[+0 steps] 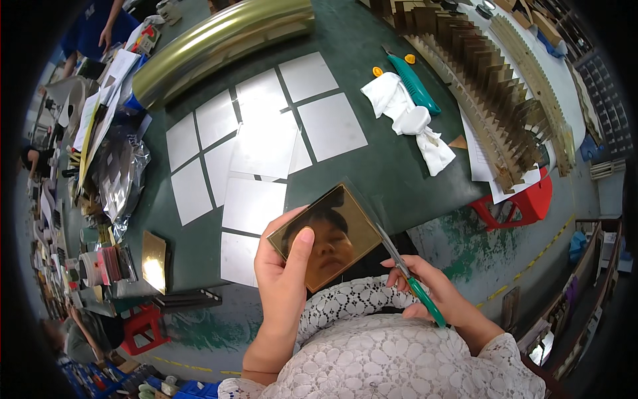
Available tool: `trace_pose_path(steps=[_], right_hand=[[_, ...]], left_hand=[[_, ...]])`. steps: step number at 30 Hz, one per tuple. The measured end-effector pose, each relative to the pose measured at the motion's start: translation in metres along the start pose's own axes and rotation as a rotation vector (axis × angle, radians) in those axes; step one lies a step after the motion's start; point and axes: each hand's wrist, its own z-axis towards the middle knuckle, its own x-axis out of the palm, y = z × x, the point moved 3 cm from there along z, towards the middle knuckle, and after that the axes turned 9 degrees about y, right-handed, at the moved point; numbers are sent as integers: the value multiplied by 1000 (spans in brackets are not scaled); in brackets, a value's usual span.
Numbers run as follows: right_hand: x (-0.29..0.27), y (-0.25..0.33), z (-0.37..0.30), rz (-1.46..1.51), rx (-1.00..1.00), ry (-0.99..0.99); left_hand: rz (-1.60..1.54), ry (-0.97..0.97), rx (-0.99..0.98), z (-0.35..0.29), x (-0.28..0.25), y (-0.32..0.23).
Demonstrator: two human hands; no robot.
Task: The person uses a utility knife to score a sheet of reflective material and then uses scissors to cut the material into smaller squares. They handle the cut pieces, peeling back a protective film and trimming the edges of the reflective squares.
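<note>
My left hand [279, 276] is closed on a gold mirror-finish plate [362, 245], its thumb lying across the reflective face. Clear film [362, 198] seems to stick out past the plate's upper right edge. My right hand [448, 292] grips green-handled scissors [425, 302]. The scissors' blades run along the plate's right edge, beside the film; how far they are apart I cannot tell. Both hands are in front of my body, at the near edge of the green table [352, 169].
Several pale square sheets [332, 126] lie on the table, some overlapping. Behind them rests a gold film roll [226, 46]. A teal utility knife [413, 83] and white cloth [432, 149] lie right of them. A slotted rack [485, 86] holds upright plates; a red stool [522, 203] stands below.
</note>
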Motion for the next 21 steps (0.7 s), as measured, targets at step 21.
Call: trace_pose_path(steps=[21], right_hand=[[0,-7,0,49,20,-12]], left_hand=[[25,16,1,-1,2,3]])
